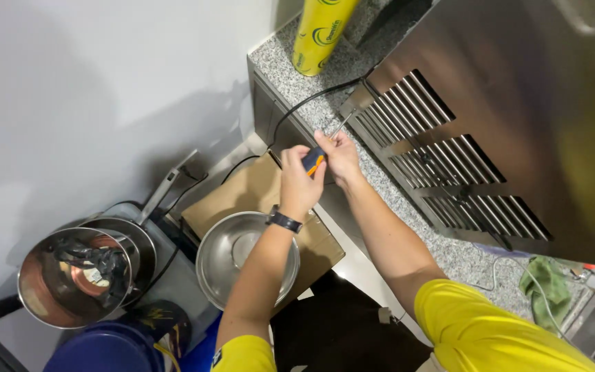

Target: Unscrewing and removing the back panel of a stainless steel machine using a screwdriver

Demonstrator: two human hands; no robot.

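Observation:
My left hand (299, 180) grips the orange-and-dark handle of a screwdriver (315, 160). My right hand (339, 153) steadies it near the shaft, pinching close to the handle's front. The thin metal shaft (342, 125) points up toward the lower left corner of a slatted steel vent panel (442, 155) on a large stainless appliance (531, 76). The appliance stands on a speckled granite counter (408, 207). A black watch sits on my left wrist.
A black cable (304, 103) runs along the counter to the appliance. A yellow roll (321, 34) stands at the back. Below lie a steel bowl (218, 265) on cardboard, a pot (70, 275) with black material inside, and a green cloth (545, 282) on the right.

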